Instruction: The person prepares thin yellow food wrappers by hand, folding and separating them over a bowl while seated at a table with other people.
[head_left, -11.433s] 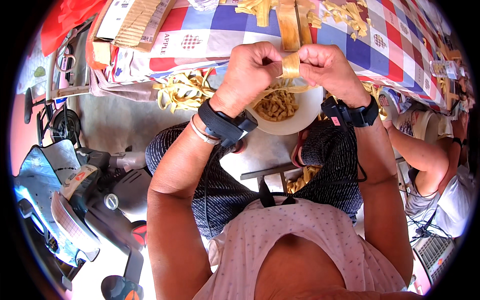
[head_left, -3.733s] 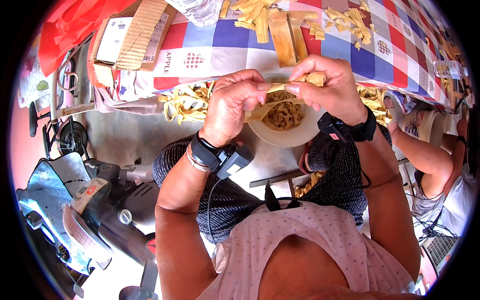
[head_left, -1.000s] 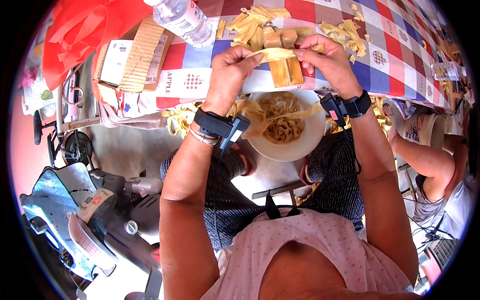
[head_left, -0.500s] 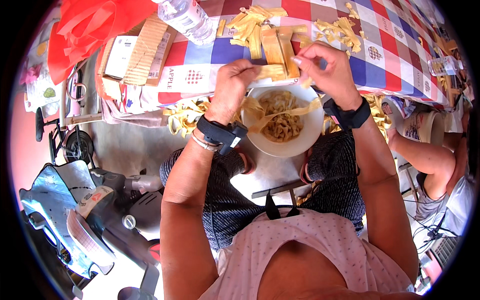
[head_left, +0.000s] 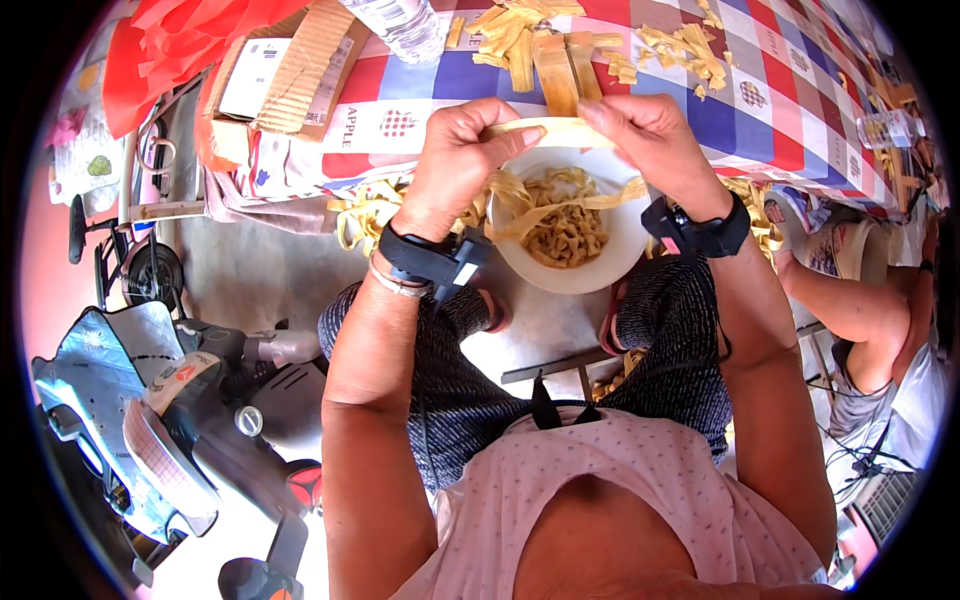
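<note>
A flat, pale yellow strip (head_left: 560,132) stretches between my two hands, above the far rim of a white bowl (head_left: 628,258). My left hand (head_left: 455,160) is closed on its left end, thumb on top. At the other end, the thumb and fingers of my right hand (head_left: 655,140) pinch it. Inside the bowl lie several small folded yellow pieces (head_left: 565,238), and a long yellow ribbon (head_left: 590,202) trails across them. Just beyond the strip, two wider brownish-yellow strips (head_left: 556,80) lie side by side at the table's edge.
A checked cloth (head_left: 660,15) covers the table, with loose yellow strips (head_left: 690,55) scattered on it. To the left are a cardboard box (head_left: 300,80), a plastic bottle (head_left: 405,25) and a red bag (head_left: 170,60). A scooter (head_left: 230,420) stands at left; another person's arm (head_left: 850,300) shows at right.
My right hand has come in and closed on the free end of the strip. Both hands now hold it stretched level, nearer the bowl. The view has shifted slightly.
</note>
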